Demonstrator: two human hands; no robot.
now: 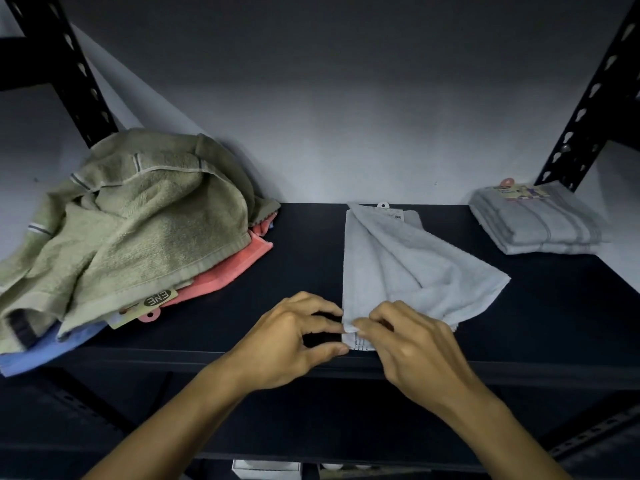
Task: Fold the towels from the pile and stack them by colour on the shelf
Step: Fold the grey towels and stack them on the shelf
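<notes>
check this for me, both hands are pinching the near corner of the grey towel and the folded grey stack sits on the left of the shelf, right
Not quite. The folded grey stack sits on the right of the shelf, not the left; the unfolded pile is on the left. The head view shows this. The rest holds: the left hand and right hand both pinch the near corner of the grey towel.

You have 2 black perforated uprights in view, the left upright (74, 74) and the right upright (588, 98). A pale wall (329, 116) stands behind them. Below the front edge, a white box (266, 469) is partly visible.
</notes>
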